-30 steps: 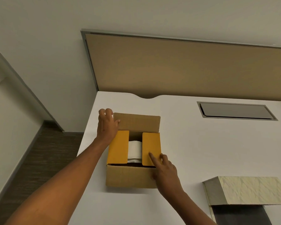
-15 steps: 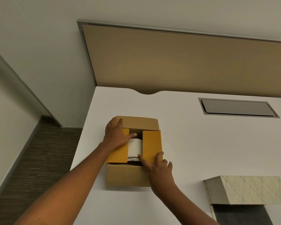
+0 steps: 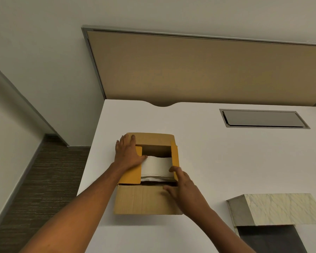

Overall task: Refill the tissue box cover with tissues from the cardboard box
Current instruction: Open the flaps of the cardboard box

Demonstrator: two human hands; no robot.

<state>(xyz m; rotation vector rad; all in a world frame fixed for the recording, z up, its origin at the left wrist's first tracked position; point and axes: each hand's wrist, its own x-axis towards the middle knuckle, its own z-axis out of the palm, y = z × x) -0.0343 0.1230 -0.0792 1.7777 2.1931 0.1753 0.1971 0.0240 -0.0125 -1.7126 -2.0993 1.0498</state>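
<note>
From the head camera, a brown corrugated cardboard box [image 3: 146, 199] sits near the left edge of a white desk [image 3: 217, 161], its flaps folded outward. Inside lies a white stack of tissues [image 3: 156, 166], partly exposed between two orange-yellow inner flaps.

The left hand [image 3: 128, 155] reaches forward with the forearm stretched diagonally from the lower left. Its palm lies flat on the left orange-yellow flap [image 3: 132, 173], fingers spread over the box's far left corner and the thumb tip touching the edge of the tissue stack. It presses down and grips nothing.

The right hand [image 3: 184, 187] comes in from the lower right, somewhat blurred. Its fingers curl at the right orange-yellow flap [image 3: 175, 156], which stands tilted up, and at the near right corner of the tissue stack; whether they have actually pinched the flap or the tissues cannot be told.

A pale, marble-patterned rectangular tissue box cover [image 3: 279, 209] rests on the desk at the lower right, well apart from the cardboard box.
</note>
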